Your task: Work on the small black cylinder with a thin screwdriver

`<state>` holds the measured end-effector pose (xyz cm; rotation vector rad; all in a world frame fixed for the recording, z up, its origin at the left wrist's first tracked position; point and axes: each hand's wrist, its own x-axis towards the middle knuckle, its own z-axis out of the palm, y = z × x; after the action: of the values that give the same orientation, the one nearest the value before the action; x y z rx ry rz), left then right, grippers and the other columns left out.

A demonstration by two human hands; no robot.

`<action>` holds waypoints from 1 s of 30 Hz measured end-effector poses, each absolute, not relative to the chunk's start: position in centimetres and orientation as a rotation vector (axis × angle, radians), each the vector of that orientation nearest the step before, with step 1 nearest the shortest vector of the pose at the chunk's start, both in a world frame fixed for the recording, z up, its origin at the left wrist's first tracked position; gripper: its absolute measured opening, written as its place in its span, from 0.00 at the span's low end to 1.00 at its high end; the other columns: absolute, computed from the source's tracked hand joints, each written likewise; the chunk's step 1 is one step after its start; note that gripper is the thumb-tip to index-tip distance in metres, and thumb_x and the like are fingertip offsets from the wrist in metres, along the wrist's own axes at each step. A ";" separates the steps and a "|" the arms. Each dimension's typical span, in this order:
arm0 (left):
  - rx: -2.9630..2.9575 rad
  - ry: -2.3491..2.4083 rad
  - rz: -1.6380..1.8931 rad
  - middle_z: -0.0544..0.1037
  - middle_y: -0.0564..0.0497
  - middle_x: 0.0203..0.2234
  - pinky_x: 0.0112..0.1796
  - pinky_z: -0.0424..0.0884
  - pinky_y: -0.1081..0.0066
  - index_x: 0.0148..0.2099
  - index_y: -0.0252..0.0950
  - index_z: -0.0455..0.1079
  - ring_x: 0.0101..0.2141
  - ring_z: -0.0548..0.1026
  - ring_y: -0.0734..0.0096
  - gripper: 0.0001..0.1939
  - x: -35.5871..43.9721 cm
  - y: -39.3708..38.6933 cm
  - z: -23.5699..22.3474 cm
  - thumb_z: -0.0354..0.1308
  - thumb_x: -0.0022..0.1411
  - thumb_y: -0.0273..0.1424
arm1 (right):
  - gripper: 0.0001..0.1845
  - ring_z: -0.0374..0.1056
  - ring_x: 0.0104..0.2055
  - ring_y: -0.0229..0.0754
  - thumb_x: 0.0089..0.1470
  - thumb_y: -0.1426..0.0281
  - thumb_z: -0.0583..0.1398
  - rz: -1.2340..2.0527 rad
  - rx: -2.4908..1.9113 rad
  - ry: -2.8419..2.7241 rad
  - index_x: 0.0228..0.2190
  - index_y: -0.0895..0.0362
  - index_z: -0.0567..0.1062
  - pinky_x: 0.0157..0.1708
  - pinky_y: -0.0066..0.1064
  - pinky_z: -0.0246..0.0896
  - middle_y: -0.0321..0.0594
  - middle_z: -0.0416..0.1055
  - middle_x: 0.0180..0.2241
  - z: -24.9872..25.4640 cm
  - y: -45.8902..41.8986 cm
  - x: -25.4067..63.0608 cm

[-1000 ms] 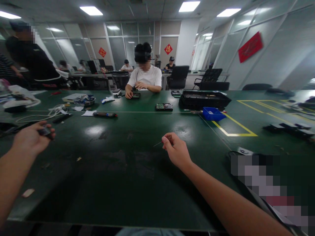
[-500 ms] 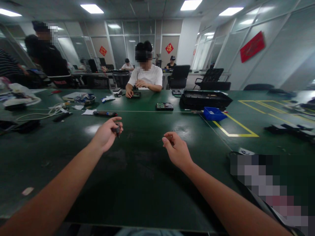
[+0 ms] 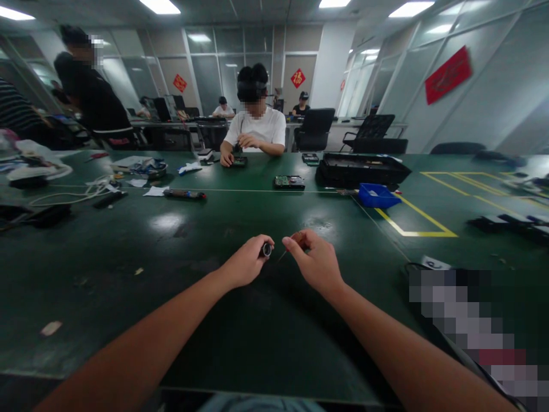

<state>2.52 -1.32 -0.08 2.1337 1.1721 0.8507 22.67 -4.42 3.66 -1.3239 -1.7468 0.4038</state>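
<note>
My left hand (image 3: pixel 245 260) is closed around a small dark cylinder (image 3: pixel 266 250), whose round end with a pale ring faces me. Close by on the right, my right hand (image 3: pixel 316 256) pinches a thin, wire-like piece (image 3: pixel 282 257) between thumb and fingers; its tip slants down to the left. A narrow gap separates the two hands, which are held above the green table (image 3: pixel 240 337). The rest of what my right fingers hold is hidden.
Farther back lie a hard drive (image 3: pixel 289 182), a black tray (image 3: pixel 362 170), a blue bin (image 3: pixel 377 195) and a dark screwdriver-like tool (image 3: pixel 185 194). Across the table a person in a white shirt (image 3: pixel 266 129) handles a device (image 3: pixel 238 162). Cables (image 3: pixel 92 191) lie at left.
My left hand has moved right with the dark cylinder, up close to my right hand, and its fingers have closed more around it. My right hand has stayed nearly in place.
</note>
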 end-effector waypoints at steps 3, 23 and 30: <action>2.267 1.105 0.813 0.75 0.46 0.49 0.56 0.64 0.55 0.52 0.40 0.71 0.52 0.70 0.57 0.16 1.5 -0.6 -0.6 0.58 0.62 0.24 | 0.14 0.70 0.28 0.41 0.62 0.57 0.58 0.395 -1.293 -1.705 0.31 0.54 0.74 0.30 0.32 0.62 0.37 0.74 0.25 3.7 -4.6 22.8; 2.164 1.214 0.940 0.76 0.48 0.52 0.56 0.64 0.56 0.58 0.44 0.71 0.53 0.71 0.59 0.21 0.3 0.1 -0.6 0.61 0.63 0.29 | 0.11 0.77 0.39 0.44 0.62 0.62 0.57 0.745 -1.156 -1.565 0.42 0.55 0.73 0.42 0.38 0.70 0.43 0.80 0.37 2.6 -3.6 22.6; 2.184 1.210 0.924 0.77 0.49 0.50 0.55 0.65 0.57 0.56 0.43 0.73 0.51 0.72 0.60 0.19 0.4 -0.3 0.0 0.62 0.63 0.30 | 0.25 0.65 0.20 0.39 0.60 0.48 0.58 0.427 -1.446 -1.698 0.21 0.53 0.71 0.22 0.31 0.54 0.34 0.69 0.17 3.3 -3.9 22.9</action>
<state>0.41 -0.30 -0.04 2.1840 1.2099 0.9241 22.93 -3.93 3.32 -1.4457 -1.6979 0.4270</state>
